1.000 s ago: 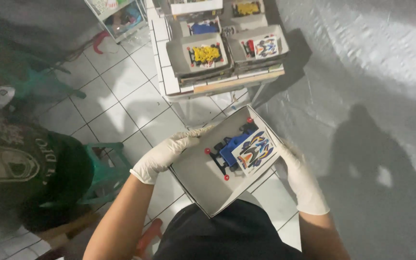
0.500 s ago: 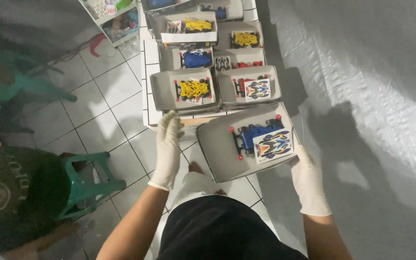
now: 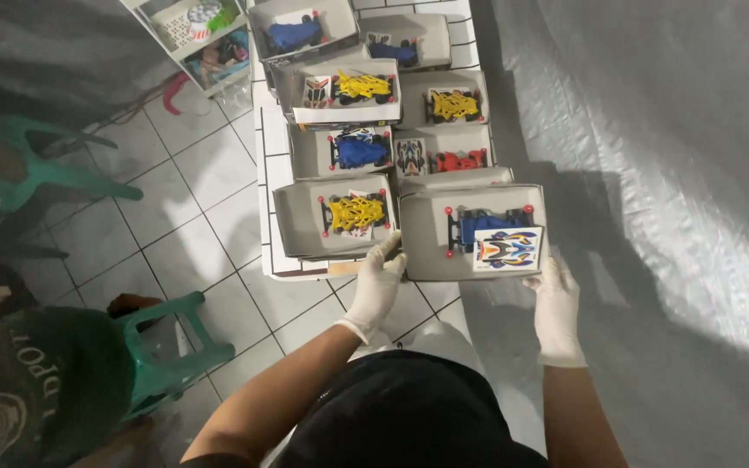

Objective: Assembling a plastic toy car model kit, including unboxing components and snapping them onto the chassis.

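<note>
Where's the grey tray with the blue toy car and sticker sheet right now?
In the head view the grey tray sits at the near right end of the rows, beside the yellow-car tray, with the right hand at its corner and the left hand at its front-left edge.

Grey toy-car boxes (image 3: pixel 444 238) in rows, colourful sticker sheet (image 3: pixel 507 249) nearest.

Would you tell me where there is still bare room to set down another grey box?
The low table is crowded, boxes edge to edge; only a narrow bare strip runs along its left edge. The tiled floor left of it, before the green stool, looks free.
</note>
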